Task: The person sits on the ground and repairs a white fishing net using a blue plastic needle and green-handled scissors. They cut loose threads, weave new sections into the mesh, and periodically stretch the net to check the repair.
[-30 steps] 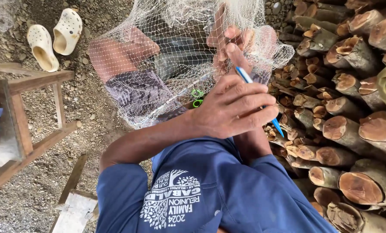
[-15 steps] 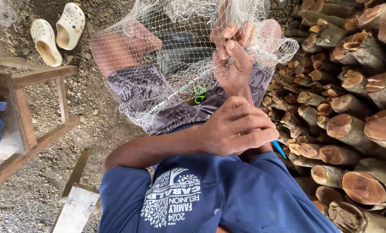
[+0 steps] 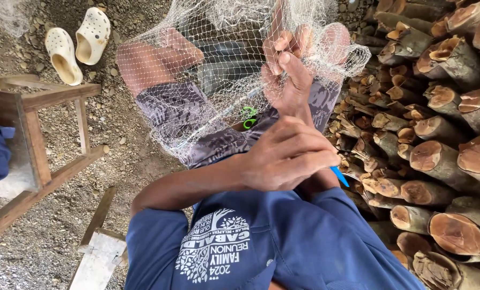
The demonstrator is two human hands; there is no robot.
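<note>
At frame centre our left hand (image 3: 285,156) curls around one blue plastic netting needle (image 3: 339,176), while above it our right hand (image 3: 288,80) pinches one white mesh fishing net (image 3: 197,80), with two cream clogs (image 3: 76,45) upper left.

The ground (image 3: 52,236) was bare grey-brown dirt strewn with gravel and small stones. 2 cream-coloured perforated rubber clogs (image 3: 78,44) lay on it at the upper left, just beside each other, openings facing up. Below them stood a rough wooden stool frame of reddish-brown boards (image 3: 41,139), its legs resting on the gravel. Near the bottom, a short white-painted wooden plank (image 3: 99,260) lay flat on the dirt, touching a darker strip of wood. Along the right side, a stack of cut round logs with reddish-brown ends (image 3: 438,156) was piled on the ground, ends facing the camera.
</note>
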